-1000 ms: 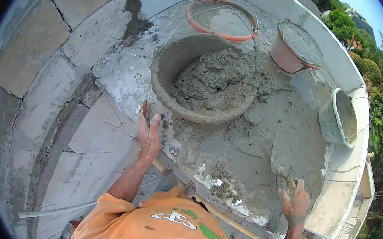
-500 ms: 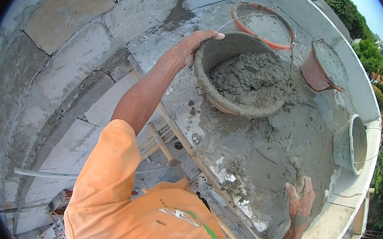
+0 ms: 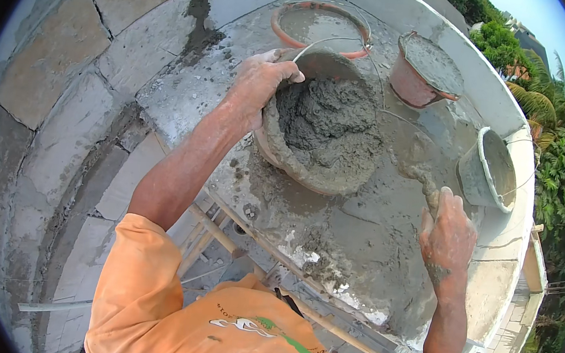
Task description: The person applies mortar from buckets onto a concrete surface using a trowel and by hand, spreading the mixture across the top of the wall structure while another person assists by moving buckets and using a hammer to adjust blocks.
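Observation:
My left hand (image 3: 259, 86) grips the left rim of a round bucket (image 3: 277, 157) that is partly filled with wet grey mortar (image 3: 329, 123). The bucket tilts towards me on the slab, its thin wire handle standing over the far rim. My right hand (image 3: 450, 234) is closed round the handle of a trowel (image 3: 428, 188). Wet mortar coats the trowel, and its blade, low over the smeared slab right of the bucket, is hard to make out.
Behind the bucket stands an orange-rimmed tub (image 3: 290, 38) of grey liquid. A reddish bucket (image 3: 408, 79) and a grey-green bucket (image 3: 474, 170) stand along the curved parapet (image 3: 495, 250). Below the slab's near edge are wooden poles (image 3: 218, 232) and an opening.
The bucket now tilts more towards me under my left hand. My right hand has moved up and forward with the trowel, closer to the bucket. The whole view has shifted.

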`<act>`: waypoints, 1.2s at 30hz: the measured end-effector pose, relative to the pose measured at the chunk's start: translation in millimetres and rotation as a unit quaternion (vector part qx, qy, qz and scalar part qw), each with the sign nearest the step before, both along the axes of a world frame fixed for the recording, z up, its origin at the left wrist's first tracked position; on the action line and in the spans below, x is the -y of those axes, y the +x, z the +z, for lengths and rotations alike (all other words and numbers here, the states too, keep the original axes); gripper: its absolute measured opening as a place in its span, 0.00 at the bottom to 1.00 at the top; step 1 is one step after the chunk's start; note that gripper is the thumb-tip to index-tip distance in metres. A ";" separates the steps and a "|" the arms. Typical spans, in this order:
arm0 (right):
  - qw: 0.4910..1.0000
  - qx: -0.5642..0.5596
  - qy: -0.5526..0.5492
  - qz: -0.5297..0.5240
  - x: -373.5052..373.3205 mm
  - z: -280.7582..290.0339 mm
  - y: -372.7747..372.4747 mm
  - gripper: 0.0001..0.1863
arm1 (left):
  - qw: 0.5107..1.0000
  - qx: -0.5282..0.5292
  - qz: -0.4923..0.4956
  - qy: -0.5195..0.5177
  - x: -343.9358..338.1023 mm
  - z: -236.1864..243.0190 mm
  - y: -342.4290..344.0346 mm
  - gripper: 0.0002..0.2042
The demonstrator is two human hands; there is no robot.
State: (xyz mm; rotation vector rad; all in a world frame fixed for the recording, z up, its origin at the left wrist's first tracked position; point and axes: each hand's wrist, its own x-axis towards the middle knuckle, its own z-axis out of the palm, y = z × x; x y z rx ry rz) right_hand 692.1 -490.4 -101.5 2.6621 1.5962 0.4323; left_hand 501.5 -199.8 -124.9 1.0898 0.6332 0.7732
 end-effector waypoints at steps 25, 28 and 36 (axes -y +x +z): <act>0.929 -0.241 -0.160 0.231 -130.7 -38.1 -7.5 0.12 | 0.996 -0.009 0.027 0.085 31.3 8.6 4.6 0.29; 0.899 -0.309 -0.260 0.169 -137.3 -22.0 -17.7 0.18 | 0.997 -0.003 0.027 0.070 26.0 0.7 1.3 0.30; 0.859 -0.431 -0.258 0.098 -114.1 7.6 13.5 0.17 | 0.995 -0.025 0.074 0.057 33.1 4.2 17.9 0.28</act>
